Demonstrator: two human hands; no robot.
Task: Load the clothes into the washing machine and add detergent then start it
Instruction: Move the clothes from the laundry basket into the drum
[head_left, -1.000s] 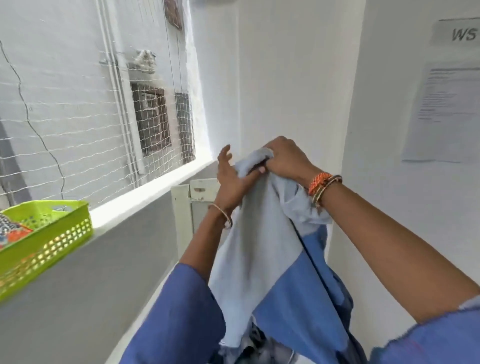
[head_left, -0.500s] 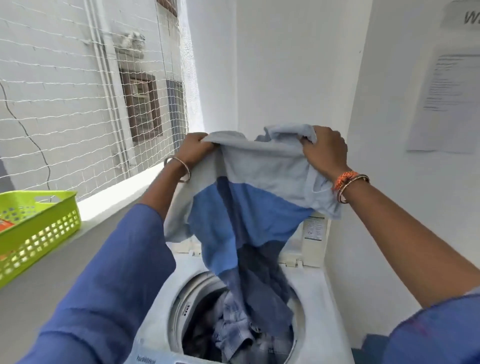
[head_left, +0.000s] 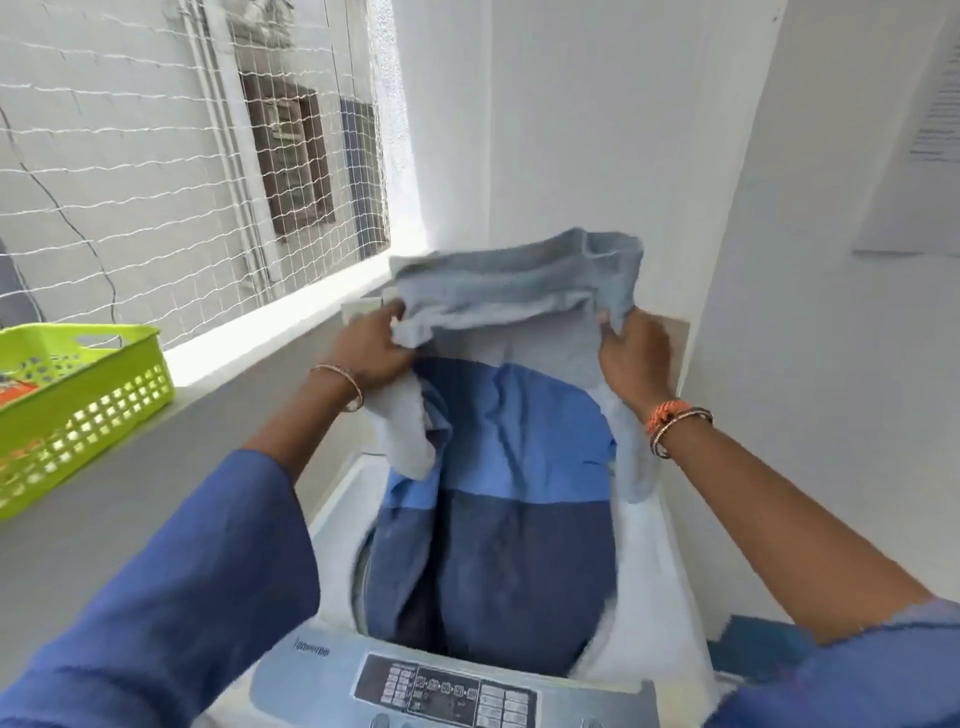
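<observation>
Blue banded garment (head_left: 498, 467) held spread above the washing machine (head_left: 332, 525) opening, lower end hanging into the tub, top edge gripped by left hand (head_left: 371, 345) and right hand (head_left: 631, 353) (fingers curled into cloth), control panel (head_left: 447, 691) nearest, green basket (head_left: 78, 410) on ledge at left.

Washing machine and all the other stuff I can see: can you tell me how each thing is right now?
Washing machine: lid up, tub open, garment hanging into it.
Blue garment: held up by its pale top edge, lower part in the tub.
Left hand: grips the garment's left corner.
Right hand: grips the garment's right corner.
Control panel: untouched.
Green basket: upright on the ledge, something orange inside.
</observation>
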